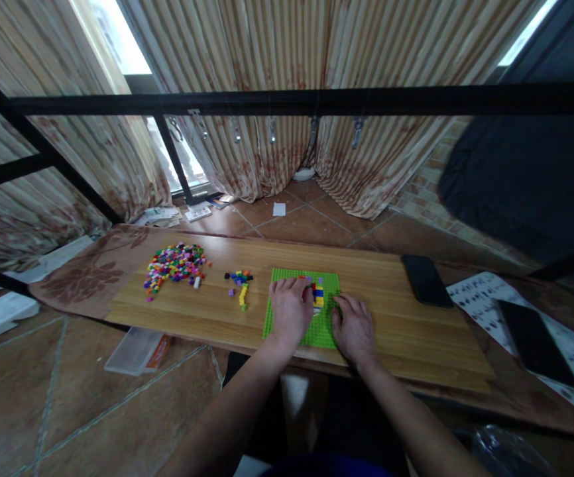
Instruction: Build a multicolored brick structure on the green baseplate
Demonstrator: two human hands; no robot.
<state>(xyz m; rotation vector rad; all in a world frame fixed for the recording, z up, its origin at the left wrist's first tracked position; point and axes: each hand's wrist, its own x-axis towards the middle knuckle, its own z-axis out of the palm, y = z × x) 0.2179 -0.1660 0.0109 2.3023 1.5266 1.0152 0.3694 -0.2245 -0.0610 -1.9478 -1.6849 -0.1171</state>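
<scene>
A green studded baseplate lies on the wooden board in front of me. Coloured toy bricks, blue, yellow, red and white among them, are fixed near its middle. My left hand reaches over the plate's left half, fingers bent and thumb and fingertips closed together beside the bricks. Whatever is between those fingertips is too small to make out. At the plate's right edge, my right hand has its thumb and curled fingers against the rim, holding it. The left hand covers part of the brick build.
Left of the plate lie a few loose bricks and a large mixed brick pile. A black phone is at the right, near a printed sheet with another dark device. A black metal rail crosses beyond the table.
</scene>
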